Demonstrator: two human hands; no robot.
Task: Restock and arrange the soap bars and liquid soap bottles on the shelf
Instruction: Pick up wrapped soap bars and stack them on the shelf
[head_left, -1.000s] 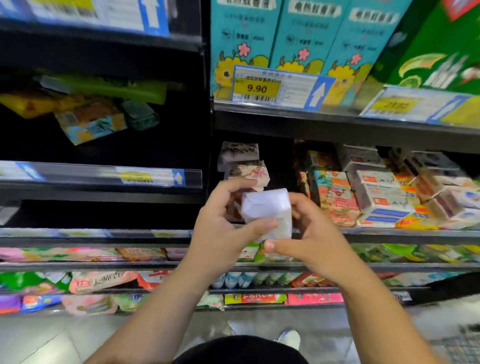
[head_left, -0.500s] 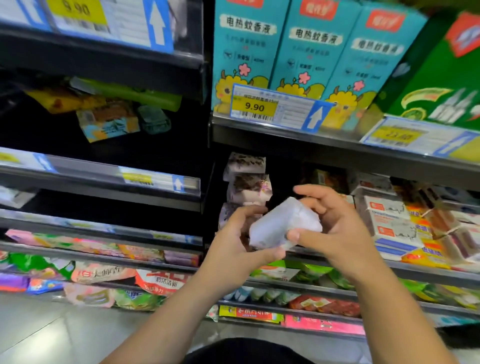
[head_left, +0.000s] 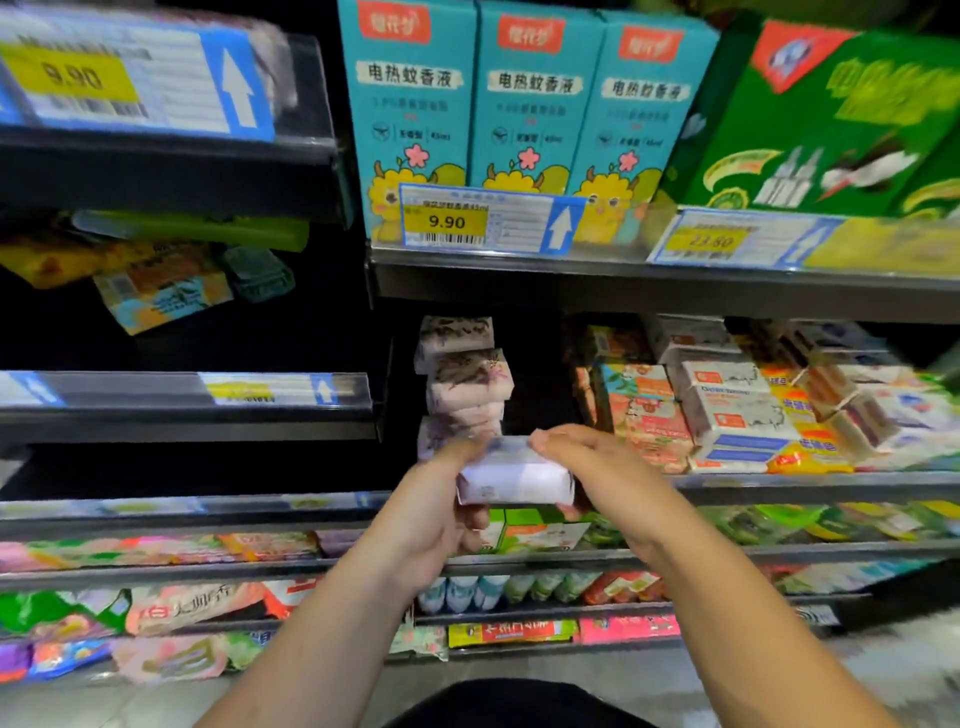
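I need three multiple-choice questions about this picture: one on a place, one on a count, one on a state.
1. Where does the stack of soap bars stand?
A. in a trolley
B. on the shelf below the teal boxes
C. in a basket

2. How many teal boxes stand side by side?
A. two
B. three
C. five

3. How is the white soap bar held?
A. untouched
B. by one hand
C. by both hands

1 B: it rises under that row. 2 B: three fronts show. 3 C: left hand and right hand grip it.
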